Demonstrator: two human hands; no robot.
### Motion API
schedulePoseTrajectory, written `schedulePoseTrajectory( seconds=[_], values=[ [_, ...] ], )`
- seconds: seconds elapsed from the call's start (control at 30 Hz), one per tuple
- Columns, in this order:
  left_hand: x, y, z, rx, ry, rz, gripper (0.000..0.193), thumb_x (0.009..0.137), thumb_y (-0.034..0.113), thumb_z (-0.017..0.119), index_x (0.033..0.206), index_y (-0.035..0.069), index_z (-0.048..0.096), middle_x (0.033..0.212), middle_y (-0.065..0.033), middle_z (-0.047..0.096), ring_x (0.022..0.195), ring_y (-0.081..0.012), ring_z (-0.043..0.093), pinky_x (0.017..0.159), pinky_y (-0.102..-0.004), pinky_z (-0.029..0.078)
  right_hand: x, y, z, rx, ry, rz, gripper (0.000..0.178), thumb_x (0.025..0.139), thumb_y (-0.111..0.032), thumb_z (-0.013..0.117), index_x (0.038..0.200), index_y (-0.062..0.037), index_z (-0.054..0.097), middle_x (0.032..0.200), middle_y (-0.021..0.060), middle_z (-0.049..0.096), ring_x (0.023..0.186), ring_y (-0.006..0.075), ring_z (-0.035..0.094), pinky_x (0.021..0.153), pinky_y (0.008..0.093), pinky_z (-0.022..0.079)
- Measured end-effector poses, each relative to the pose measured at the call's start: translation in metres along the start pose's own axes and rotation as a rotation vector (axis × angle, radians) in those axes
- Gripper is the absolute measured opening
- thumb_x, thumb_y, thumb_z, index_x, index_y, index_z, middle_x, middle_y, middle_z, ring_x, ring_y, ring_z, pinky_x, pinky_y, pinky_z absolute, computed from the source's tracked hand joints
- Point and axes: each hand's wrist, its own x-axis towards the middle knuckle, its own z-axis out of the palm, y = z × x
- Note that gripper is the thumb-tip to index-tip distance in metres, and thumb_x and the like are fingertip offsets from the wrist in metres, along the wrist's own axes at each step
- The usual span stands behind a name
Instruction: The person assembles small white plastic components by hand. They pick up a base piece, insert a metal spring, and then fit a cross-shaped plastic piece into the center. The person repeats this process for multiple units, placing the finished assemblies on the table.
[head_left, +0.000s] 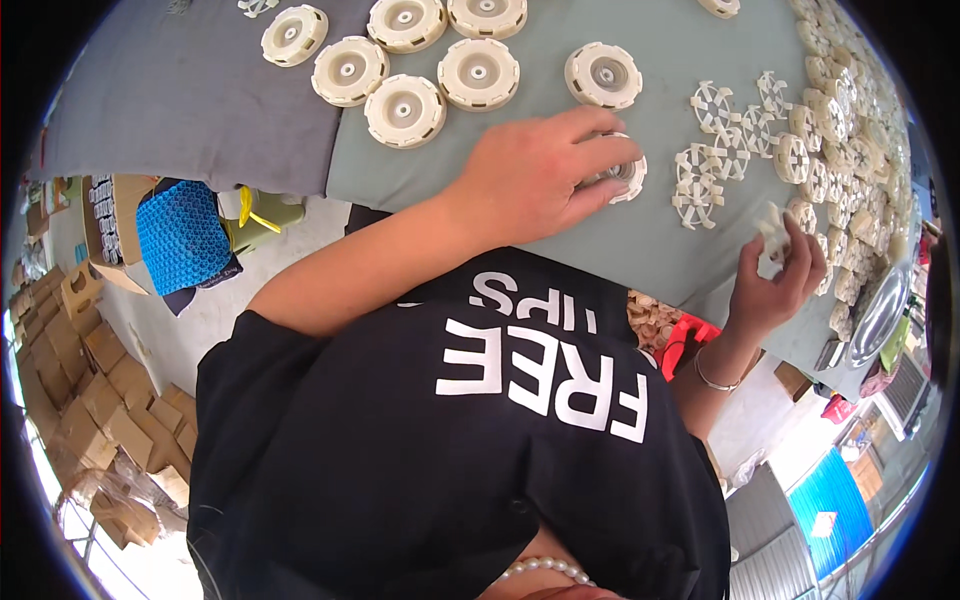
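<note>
My left hand (545, 175) reaches over the grey-green cloth and has its fingers curled round a small round cream plastic wheel (627, 172), partly hidden under them. To the right, near the table edge, my right hand (782, 270) pinches a white spoked plastic piece (772, 228) between thumb and fingers. Several loose spoked pieces (714, 160) lie between my hands. Just beyond my left hand sits a cream plastic wheel (603, 75) with a ringed centre. Several more wheels (404, 110) lie grouped farther left.
A dense pile of cream plastic parts (835, 130) runs along the table's right side. Dark grey cloth (230, 100) covers the left part. Below the edge are a blue textured seat cover (185, 235), an open carton (115, 215) and a red container (688, 340). Flattened cardboard (120, 370) lies at far left.
</note>
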Motion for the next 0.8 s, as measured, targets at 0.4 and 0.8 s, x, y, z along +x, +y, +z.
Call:
schedulePoseTrajectory(
  seconds=[0.4, 0.8],
  values=[
    [-0.008, 0.010, -0.012, -0.147, -0.062, -0.054, 0.052, 0.087, 0.025, 0.083, 0.138, 0.019, 0.069, 0.133, -0.0048, 0.069, 0.073, -0.0166, 0.067, 0.067, -0.0293, 0.055, -0.002, -0.002, -0.029, 0.184, -0.390, 0.098, 0.068, 0.076, -0.002, 0.086, 0.141, -0.0050, 0.066, 0.131, 0.0085, 0.066, 0.092, 0.0184, 0.061, 0.082, 0.0310, 0.052],
    [-0.010, 0.011, -0.023, -0.415, -0.140, -0.256, 0.048, 0.095, 0.022, 0.079, 0.140, 0.010, 0.065, 0.137, -0.0069, 0.065, 0.072, -0.0104, 0.064, 0.068, -0.0261, 0.053, 0.006, 0.017, -0.041, 0.419, -0.461, 0.352, 0.064, 0.078, 0.006, 0.083, 0.140, -0.0016, 0.066, 0.115, 0.0053, 0.066, 0.084, 0.0080, 0.065, 0.072, 0.0234, 0.058]
  ],
)
